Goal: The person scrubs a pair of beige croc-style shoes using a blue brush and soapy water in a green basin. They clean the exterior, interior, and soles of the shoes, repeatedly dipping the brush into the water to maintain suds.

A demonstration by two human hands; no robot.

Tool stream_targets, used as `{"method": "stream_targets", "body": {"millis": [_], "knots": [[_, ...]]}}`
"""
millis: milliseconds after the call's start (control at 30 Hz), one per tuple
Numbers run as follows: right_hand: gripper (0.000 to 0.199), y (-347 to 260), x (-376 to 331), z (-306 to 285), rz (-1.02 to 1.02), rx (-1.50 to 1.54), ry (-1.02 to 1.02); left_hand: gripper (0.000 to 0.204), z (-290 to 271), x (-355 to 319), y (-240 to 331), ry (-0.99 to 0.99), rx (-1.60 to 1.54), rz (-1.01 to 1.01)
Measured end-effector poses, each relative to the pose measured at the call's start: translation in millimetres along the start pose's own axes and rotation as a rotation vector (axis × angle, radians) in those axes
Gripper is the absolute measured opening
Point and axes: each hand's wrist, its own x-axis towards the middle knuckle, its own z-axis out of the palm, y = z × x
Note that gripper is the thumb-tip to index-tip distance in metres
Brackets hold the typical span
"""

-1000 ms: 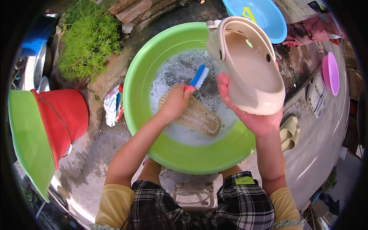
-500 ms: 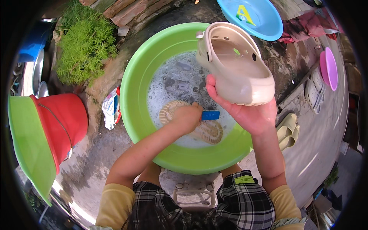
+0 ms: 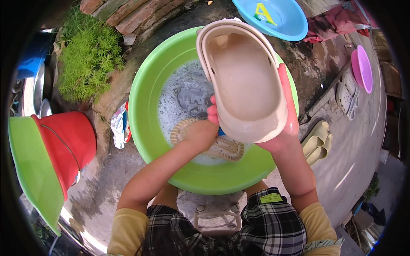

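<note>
My right hand (image 3: 286, 123) grips a beige clog (image 3: 243, 81) from below and the side. Its open top faces me, the heel pointing away and the toe toward me. My left hand (image 3: 200, 134) is closed low over the green basin (image 3: 143, 141); a bit of blue from what looks like a brush (image 3: 221, 131) shows at its fingers, mostly hidden by the hand and the clog. Beneath the left hand a second clog (image 3: 228, 150) lies in the suds with its ridged tan sole up. Foamy grey water (image 3: 188, 91) fills the basin's bottom.
A light blue basin (image 3: 294, 25) stands at the far right, a pink basin (image 3: 363, 70) beyond it. Grey clogs (image 3: 347, 96) and olive slippers (image 3: 317, 143) sit on the right. At left are a red bucket (image 3: 77, 141), a plastic packet (image 3: 119, 126) and green plants (image 3: 89, 64).
My right hand has turned the beige clog so its opening faces me, and brought it left and nearer. The clog now covers most of the blue piece in my left hand.
</note>
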Motion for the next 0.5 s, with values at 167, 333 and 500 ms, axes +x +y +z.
{"method": "stream_targets", "body": {"millis": [167,333,500], "knots": [[0.103,3.7,5.2,-9.6,0.001,0.071,-0.166,0.013,37.6,-2.1,-38.0,0.038,-0.011,0.020],[0.108,-3.3,-2.0,-11.5,0.017,0.098,-0.114,0.016,-7.6,3.1,11.8,-0.175,0.178,-0.046],[0.104,-2.8,8.2,-23.7,0.119,0.183,-0.367,0.021,-11.4,-4.3,8.2,-0.057,0.040,-0.077]]}}
